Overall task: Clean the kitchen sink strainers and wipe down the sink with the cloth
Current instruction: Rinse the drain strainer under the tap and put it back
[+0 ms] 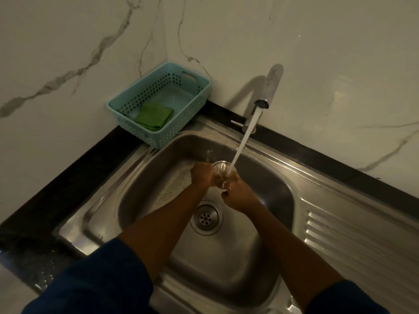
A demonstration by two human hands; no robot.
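Note:
Over the steel sink (267, 177) I hold a round metal strainer (220, 167) under the running water from the tap (271, 87). My left hand (201, 174) grips its left side and my right hand (237, 193) grips it from below and the right. The stream lands on the strainer's right rim. Below my hands the drain (206, 217) in the basin floor lies uncovered, with its holes showing. A folded green cloth (154, 115) lies inside a light blue perforated basket (192, 103) on the counter behind the sink's left corner.
A ribbed steel drainboard (353, 236) runs along the sink's right side. A black counter edge (68, 177) borders the sink at left and back. Marble-patterned walls rise behind. The tap lever (235, 122) sticks out at the tap's base.

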